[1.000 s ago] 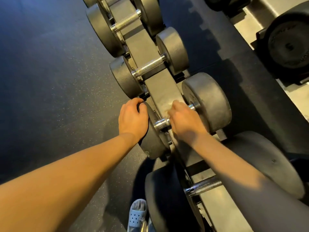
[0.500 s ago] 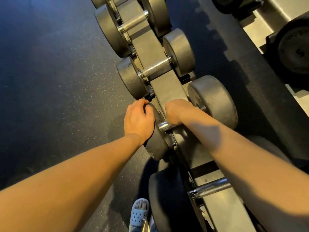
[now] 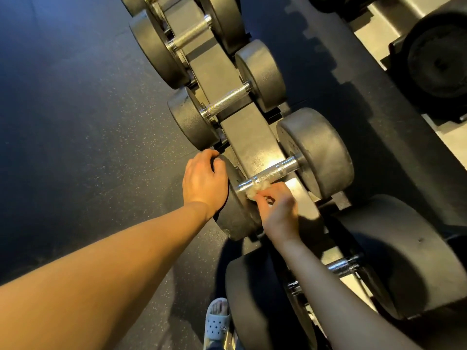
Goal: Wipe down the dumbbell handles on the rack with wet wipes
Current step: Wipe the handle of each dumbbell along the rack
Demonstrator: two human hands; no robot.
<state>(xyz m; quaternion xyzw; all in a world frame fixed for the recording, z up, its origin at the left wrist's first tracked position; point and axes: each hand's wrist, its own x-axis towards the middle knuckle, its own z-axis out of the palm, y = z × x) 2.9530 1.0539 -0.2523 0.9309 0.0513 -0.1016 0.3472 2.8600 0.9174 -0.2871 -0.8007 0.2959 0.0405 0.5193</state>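
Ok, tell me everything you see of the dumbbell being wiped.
The dumbbell has two dull grey round heads joined by a shiny knurled metal handle. It lies crosswise on the grey rack. The left hand grips its left head; the right hand pinches a crumpled wipe against the handle's left end.

1. The chrome dumbbell handle (image 3: pixel 270 172) is glossy metal, knurled rough at its middle, smooth at the collars.
2. The round grey dumbbell heads (image 3: pixel 318 152) look matt and faintly grainy.
3. My crumpled white wet wipe (image 3: pixel 252 192) is soft, fibrous cloth.
4. The grey metal rack beam (image 3: pixel 249 140) has a dull sheen.
5. The dark rubber floor (image 3: pixel 75 122) is matt and speckled.
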